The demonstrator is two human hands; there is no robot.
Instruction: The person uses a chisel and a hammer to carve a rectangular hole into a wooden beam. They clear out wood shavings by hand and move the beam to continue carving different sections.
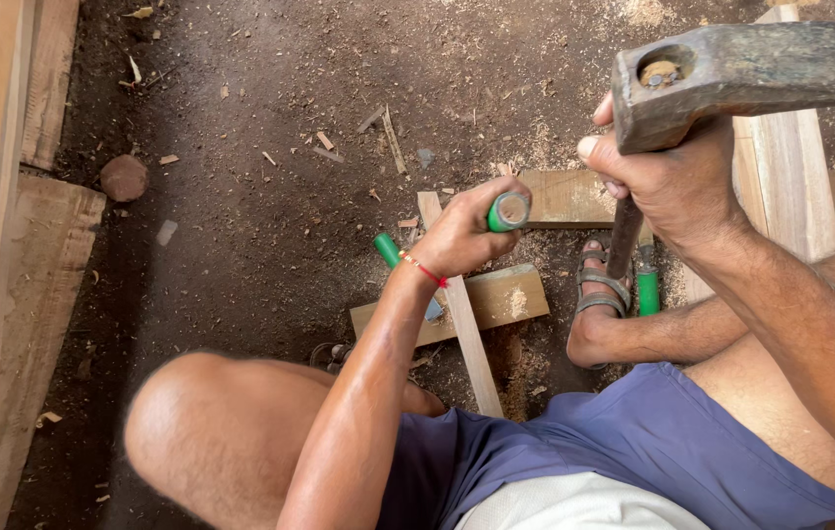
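Observation:
My left hand [458, 234] grips a green-handled chisel [509, 211], held upright over a thin wooden strip [466, 329]. That strip lies across a short flat wood block [506, 297] on the ground. My right hand [671, 182] holds a hammer by its handle, with the dark metal hammer head [746, 74] raised high, close to the camera. A second green-handled tool [388, 249] lies on the ground just left of my left wrist. A red thread band circles that wrist.
Wooden planks [790, 177] lie under and beyond my sandalled foot [599, 294]. Another green tool [647, 285] rests by the foot. More planks [15, 255] line the left side. A round stone [124, 178] and wood chips dot the dark sawdust-strewn ground.

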